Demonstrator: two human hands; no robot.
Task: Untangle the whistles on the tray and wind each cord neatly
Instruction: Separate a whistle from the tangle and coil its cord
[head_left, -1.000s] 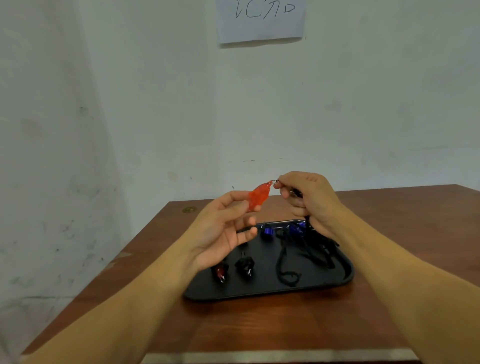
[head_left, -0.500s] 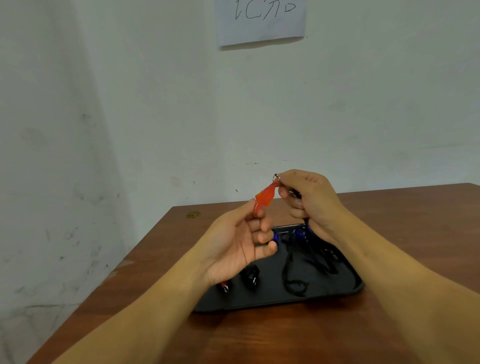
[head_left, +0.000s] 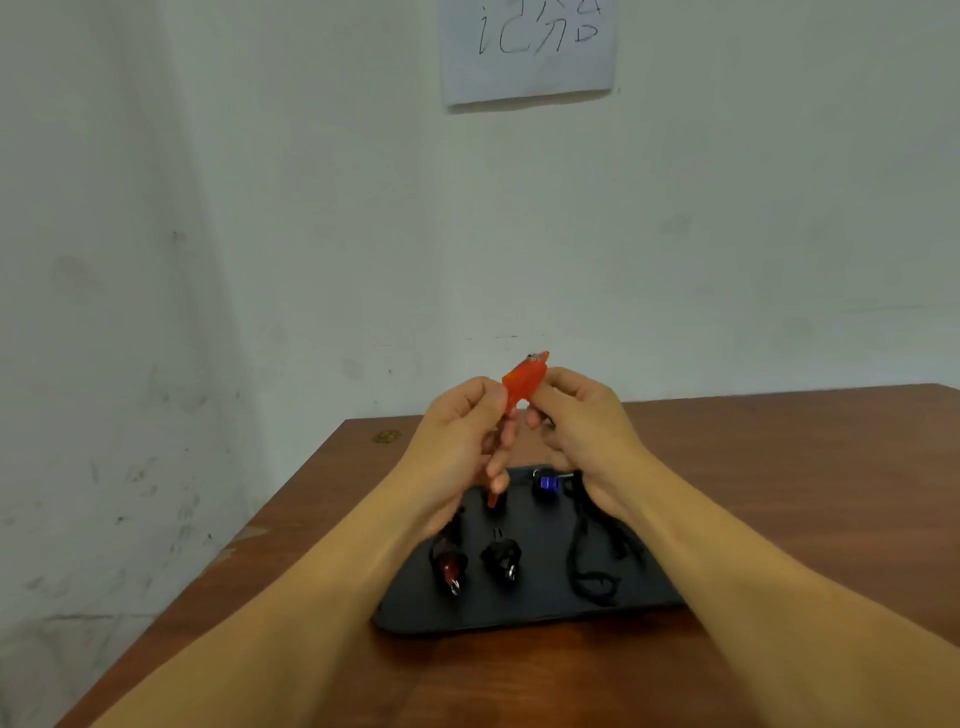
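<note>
We see a brown wooden table (head_left: 779, 467) carrying a black tray (head_left: 519, 613) of whistles and loose black cord (head_left: 587, 561). Above the tray, our left hand (head_left: 457, 447) and right hand (head_left: 587, 431) both pinch an orange whistle (head_left: 524, 379). It looks light, hard and smooth; the limp cord is best taken near the metal ring (head_left: 535, 356).

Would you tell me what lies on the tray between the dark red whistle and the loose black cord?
In the head view, a black whistle lies on the tray between the dark red whistle and the loose black cord.
</note>
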